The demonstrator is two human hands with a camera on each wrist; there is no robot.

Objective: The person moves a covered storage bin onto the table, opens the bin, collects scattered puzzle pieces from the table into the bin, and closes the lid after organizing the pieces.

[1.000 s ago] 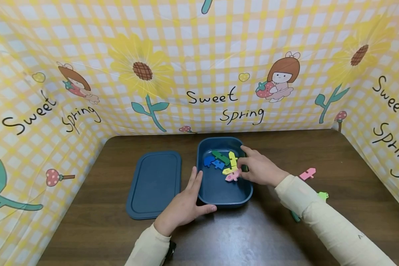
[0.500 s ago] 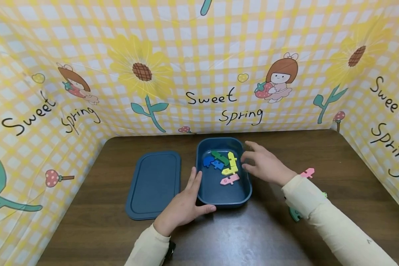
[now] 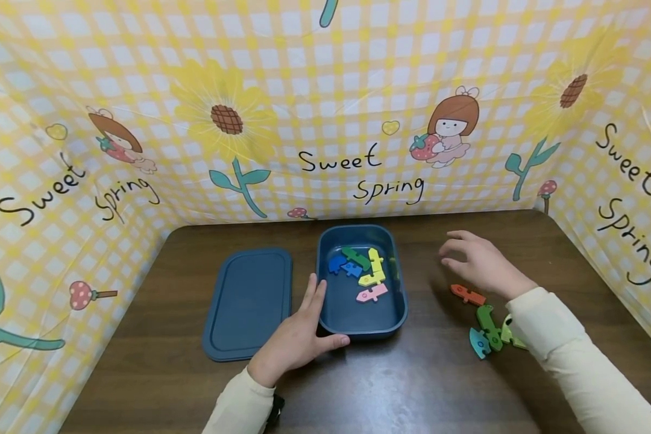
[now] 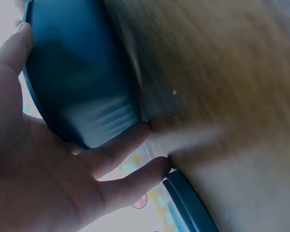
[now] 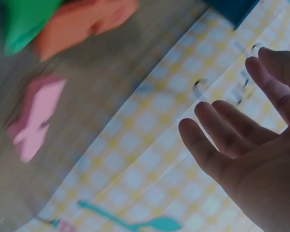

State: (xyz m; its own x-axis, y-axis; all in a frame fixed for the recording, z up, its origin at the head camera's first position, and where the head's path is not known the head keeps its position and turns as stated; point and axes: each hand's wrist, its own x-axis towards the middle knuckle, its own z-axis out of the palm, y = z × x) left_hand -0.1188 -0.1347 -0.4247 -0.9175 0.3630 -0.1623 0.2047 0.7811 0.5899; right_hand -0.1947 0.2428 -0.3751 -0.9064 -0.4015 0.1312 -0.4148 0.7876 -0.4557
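The dark blue lid (image 3: 248,301) lies flat on the brown worktop (image 3: 390,386), just to the left of the left hand (image 3: 295,337). The left hand rests against the near left corner of the dark blue container (image 3: 325,319): its fingers (image 3: 316,295) lie straight along the left wall, and the thumb lies along the near wall. The left wrist view shows the same contact, with the fingers apart and laid against the container's outer wall (image 4: 82,92).

Inside the container, ahead and to the right of the left fingers, lie a blue piece (image 3: 337,263), a green piece (image 3: 356,257), a yellow piece (image 3: 375,268) and a pink piece (image 3: 372,293).

The right hand (image 3: 480,263) hovers above the worktop, well to the right of the container. Its fingers (image 3: 452,247) are spread, loosely bent, and hold nothing. An orange piece (image 3: 467,295) lies just below this hand. Nearer the person, a green piece (image 3: 488,326), a teal piece (image 3: 478,343) and a pale green piece (image 3: 512,337) lie clustered beside the right sleeve (image 3: 575,367). The right wrist view, which is blurred, also shows a pink piece (image 5: 34,116) on the worktop.
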